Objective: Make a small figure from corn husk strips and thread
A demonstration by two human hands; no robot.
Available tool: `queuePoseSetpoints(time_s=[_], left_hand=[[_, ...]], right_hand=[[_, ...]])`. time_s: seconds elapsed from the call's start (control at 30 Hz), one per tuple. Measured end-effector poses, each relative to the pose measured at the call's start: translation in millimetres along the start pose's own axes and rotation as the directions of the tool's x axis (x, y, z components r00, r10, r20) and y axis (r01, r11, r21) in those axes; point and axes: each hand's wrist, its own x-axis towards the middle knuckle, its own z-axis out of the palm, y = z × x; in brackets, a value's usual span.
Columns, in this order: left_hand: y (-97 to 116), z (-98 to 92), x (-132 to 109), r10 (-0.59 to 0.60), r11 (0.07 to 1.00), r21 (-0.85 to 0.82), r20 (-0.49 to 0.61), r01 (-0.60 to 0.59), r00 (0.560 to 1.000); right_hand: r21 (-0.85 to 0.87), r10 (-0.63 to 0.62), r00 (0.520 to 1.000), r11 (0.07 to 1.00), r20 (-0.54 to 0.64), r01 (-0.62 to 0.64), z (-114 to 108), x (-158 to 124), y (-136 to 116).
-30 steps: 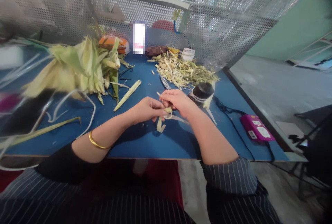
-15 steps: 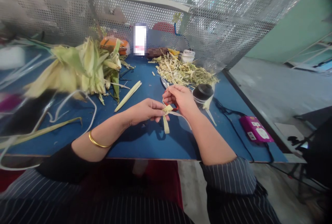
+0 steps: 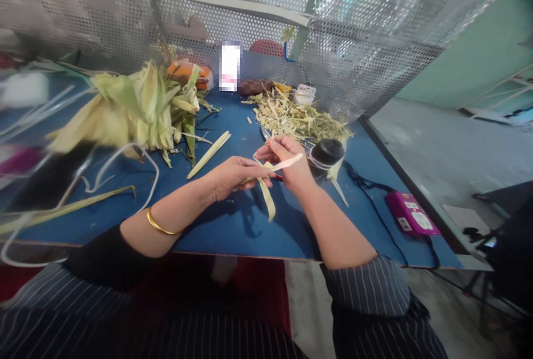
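Over the blue tabletop (image 3: 225, 231), your left hand (image 3: 231, 177) clamps crossed corn-husk strips (image 3: 267, 201) between thumb and fingers. One pale end now stretches across your right hand (image 3: 296, 175), probably easing access to the crossing; I can't tell whether that hand grips anything.

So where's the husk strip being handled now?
Near the centre of the head view, the husk strip is held in the left hand, beside the right hand, with one end hanging over the blue table.
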Motion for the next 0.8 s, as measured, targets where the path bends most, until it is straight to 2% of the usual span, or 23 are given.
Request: queuePoseSetpoints(time_s=[0.17,0.23,0.3,0.4,0.5,0.63,0.8], left_hand=[[3.0,-1.6,2.2,0.042,0.993,-0.094,-0.274,-0.07,0.961],[3.5,-3.0,2.9,0.057,0.992,-0.091,-0.325,-0.091,0.944],[2.9,-3.7,3.4,0.068,0.993,-0.064,-0.337,-0.095,0.939],[1.5,-3.0,3.8,0.076,0.995,-0.042,-0.312,-0.094,0.947],[1.2,-1.6,4.1,0.053,0.995,-0.068,-0.315,-0.078,0.948],[1.0,-0.7,5.3,0.041,0.993,-0.087,-0.349,-0.076,0.936],[0.9,-0.9,6.3,0.016,0.989,-0.131,-0.35,-0.066,0.937]], right_hand=[[-0.118,-0.03,0.998,0.993,-0.063,0.023,-5.9,-2.4,-10.3],[-0.166,-0.041,0.999,0.985,-0.009,0.039,-5.7,-4.5,-14.4],[-0.214,-0.067,0.997,0.974,0.026,0.071,-3.1,-7.2,-16.1],[-0.284,-0.156,0.987,0.949,-0.045,0.138,2.2,-10.7,-14.2],[-0.281,-0.209,0.973,0.944,-0.099,0.174,5.3,-12.0,-11.0],[-0.241,-0.195,0.967,0.958,-0.162,0.153,6.8,-10.9,-7.9],[-0.249,-0.119,0.982,0.965,-0.143,0.081,1.3,-3.9,-2.1]])
